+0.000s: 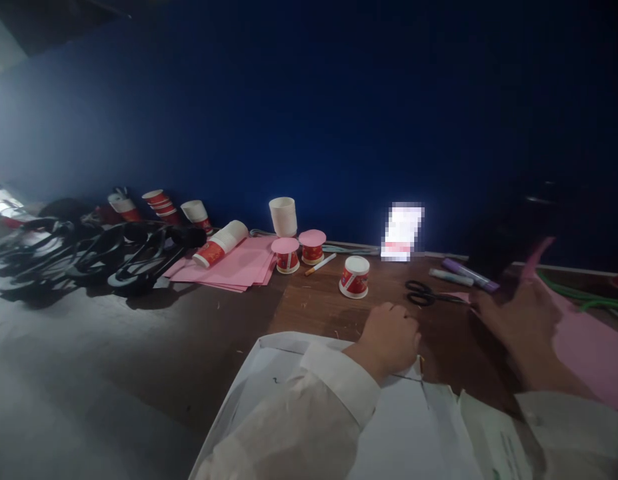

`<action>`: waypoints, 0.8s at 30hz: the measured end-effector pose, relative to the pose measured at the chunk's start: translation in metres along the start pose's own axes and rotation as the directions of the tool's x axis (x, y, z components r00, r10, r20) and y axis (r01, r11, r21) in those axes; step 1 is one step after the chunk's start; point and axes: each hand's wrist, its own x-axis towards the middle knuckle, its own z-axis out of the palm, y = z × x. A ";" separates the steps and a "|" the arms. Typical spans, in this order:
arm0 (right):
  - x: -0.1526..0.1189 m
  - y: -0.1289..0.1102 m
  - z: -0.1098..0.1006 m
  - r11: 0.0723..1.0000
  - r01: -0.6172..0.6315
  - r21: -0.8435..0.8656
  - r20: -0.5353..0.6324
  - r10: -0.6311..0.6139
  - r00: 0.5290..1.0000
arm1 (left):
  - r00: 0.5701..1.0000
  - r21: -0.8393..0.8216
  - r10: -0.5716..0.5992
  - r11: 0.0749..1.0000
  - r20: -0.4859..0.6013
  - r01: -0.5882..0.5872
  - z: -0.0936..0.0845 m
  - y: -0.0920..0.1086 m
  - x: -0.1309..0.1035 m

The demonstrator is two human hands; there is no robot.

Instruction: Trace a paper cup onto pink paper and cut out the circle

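Observation:
My left hand (390, 339) rests on the near table edge beside a white box-like sheet. Its fingers are curled under, and what they hold, if anything, is hidden; a small yellow-orange tip shows beside it. At the right, my right hand (519, 327) is slightly blurred and grips a piece of pink paper (591, 353), whose narrow strip sticks up above the fingers. Near its thumb lies a small pink scrap (456, 297), by black-handled scissors (421, 293). An upside-down red and white paper cup (355, 277) stands beyond my left hand.
Two red cups topped with pink discs (285, 247) stand beside a brush-like stick (320, 265) and pink sheets (239, 263). A lying cup stack (221, 245), black straps (103, 257), a pixelated bright phone-like screen (403, 230), markers (469, 275) and green cords (583, 297) lie around.

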 end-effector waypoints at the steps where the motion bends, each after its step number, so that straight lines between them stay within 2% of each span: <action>1: -0.002 -0.001 -0.004 0.998 -0.033 0.058 -0.066 0.037 0.997 | 1.000 -0.001 -0.002 1.000 0.002 0.002 0.000 0.000 0.000; 3: -0.008 -0.005 -0.012 0.989 -0.025 0.147 -0.201 0.055 0.978 | 1.000 -0.002 -0.010 1.000 0.006 0.010 0.000 0.001 0.000; 5: -0.015 -0.011 -0.020 0.985 0.061 0.161 -0.341 -0.002 0.940 | 1.000 -0.003 -0.022 1.000 0.003 0.022 0.000 0.001 -0.001; 6: -0.020 -0.016 -0.023 0.982 0.105 0.155 -0.373 -0.041 0.927 | 0.999 -0.007 -0.032 0.999 0.004 0.033 -0.001 0.001 -0.001; 9: -0.031 -0.031 -0.030 0.948 0.263 0.181 -0.355 -0.187 0.916 | 0.989 -0.099 -0.145 0.985 -0.008 0.143 -0.003 0.000 -0.001; 11: -0.037 -0.039 -0.032 0.876 0.400 0.271 -0.341 -0.302 0.890 | 0.956 -0.287 -0.289 0.921 -0.048 0.264 -0.004 -0.001 0.002; 12: -0.039 -0.042 -0.031 0.828 0.457 0.325 -0.320 -0.359 0.877 | 0.926 -0.420 -0.372 0.852 -0.066 0.313 -0.005 -0.002 0.004; 14: -0.040 -0.044 -0.030 0.740 0.515 0.433 -0.249 -0.451 0.857 | 0.846 -0.700 -0.532 0.622 -0.047 0.352 -0.006 -0.005 0.010; 16: -0.039 -0.042 -0.029 0.693 0.489 0.529 -0.145 -0.494 0.857 | 0.761 -0.899 -0.644 0.281 0.083 0.336 -0.006 -0.008 0.016; 17: -0.037 -0.040 -0.029 0.691 0.450 0.566 -0.080 -0.498 0.864 | 0.716 -0.940 -0.678 0.113 0.165 0.323 -0.007 -0.008 0.019; 18: -0.036 -0.037 -0.028 0.699 0.401 0.592 -0.006 -0.494 0.869 | 0.693 -0.957 -0.686 -0.015 0.221 0.290 -0.009 -0.009 0.021; 19: -0.034 -0.035 -0.028 0.714 0.345 0.610 0.080 -0.488 0.869 | 0.687 -0.962 -0.681 -0.099 0.252 0.254 -0.011 -0.009 0.022; 20: -0.033 -0.032 -0.029 0.730 0.285 0.621 0.174 -0.483 0.858 | 0.690 -0.962 -0.672 -0.147 0.268 0.230 -0.013 -0.009 0.022; 21: -0.032 -0.031 -0.029 0.746 0.225 0.626 0.272 -0.480 0.834 | 0.699 -0.966 -0.667 -0.157 0.258 0.207 -0.016 -0.008 0.021; 24: -0.032 -0.028 -0.029 0.774 0.100 0.626 0.515 -0.506 0.691 | 0.713 -0.983 -0.682 -0.051 0.164 0.177 -0.020 -0.007 0.016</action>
